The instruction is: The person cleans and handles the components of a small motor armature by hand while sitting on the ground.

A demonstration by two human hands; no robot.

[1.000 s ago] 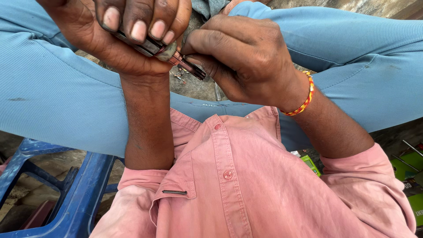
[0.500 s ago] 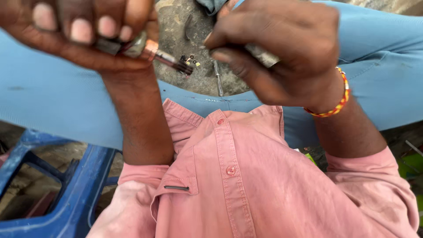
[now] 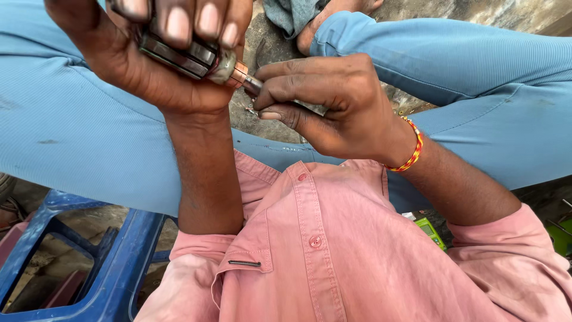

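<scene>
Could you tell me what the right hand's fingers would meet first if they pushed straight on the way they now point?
The right hand points left, toward the copper-tipped end of the metal part gripped by the left hand. Its fingers seem to be touching that end already, though depth is unclear.

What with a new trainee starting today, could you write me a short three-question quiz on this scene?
1. True or false: the left hand grips a dark cylindrical metal part that has a copper-coloured end.
2. Which wrist wears the red and yellow beaded bracelet? A) left B) right C) neither
3. Fill in: the right hand pinches at the part's tip, and the plastic stool at the lower left is ___ in colour.

Key: 1 true; 2 B; 3 blue.
</scene>
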